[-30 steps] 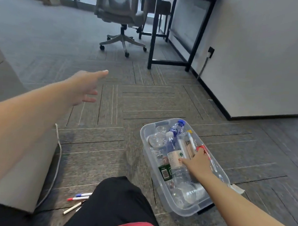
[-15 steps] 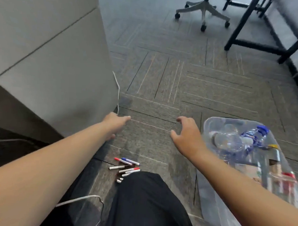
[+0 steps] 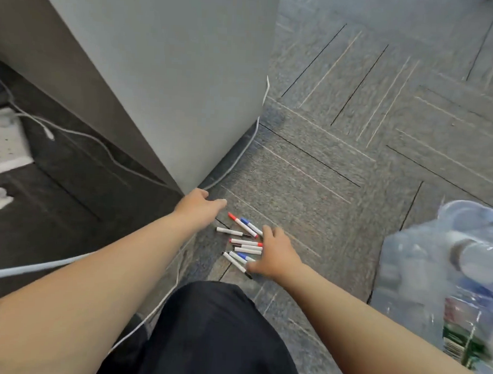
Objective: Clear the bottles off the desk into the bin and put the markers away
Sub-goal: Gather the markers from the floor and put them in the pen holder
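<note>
Floor: grey carpet tiles with thin line patterns.
Knee: in black cloth, just nearer than the markers.
Right hand: at the markers' right side, fingers spread apart, tips on their ends, gripping none.
Markers: loose cluster lying flat on the carpet, with red, blue and black caps.
Left hand: just beyond the markers to the left, fingers straight, holding nothing.
Bin: clear, blurred, well right of the markers, with bottles inside.
Cabinet: grey, beyond the markers to the left, with a white cable along its foot.
</note>
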